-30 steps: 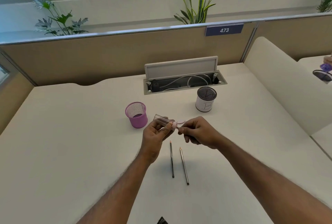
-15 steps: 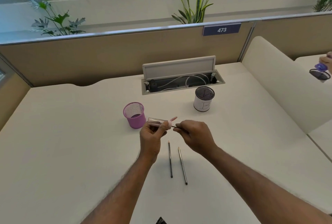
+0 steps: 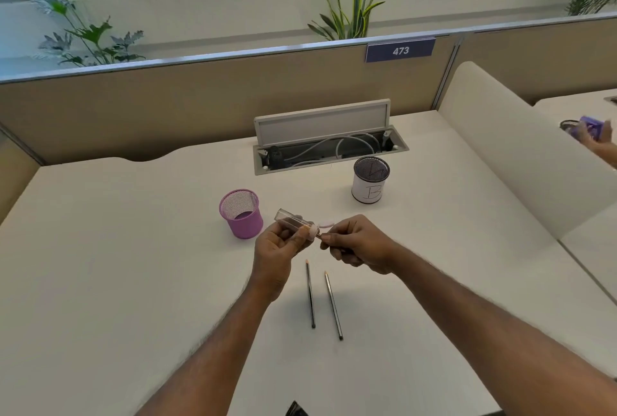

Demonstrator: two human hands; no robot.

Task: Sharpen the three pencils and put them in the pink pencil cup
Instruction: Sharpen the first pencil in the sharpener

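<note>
Clear sharpener [image 3: 292,220], pink cap: gripped in left hand [image 3: 277,248]; right hand [image 3: 360,245] pinches pencil [image 3: 323,236], tip at cap. Two dark pencils [image 3: 310,295] below hands. Pink mesh cup [image 3: 245,227] beyond left hand.

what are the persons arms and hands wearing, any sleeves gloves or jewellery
Nothing worn shows. The left hand and right hand are gloveless, and no rings can be made out. The left forearm and right forearm are unsleeved and lightly haired to the frame edge, with no watch or band in view.
</note>
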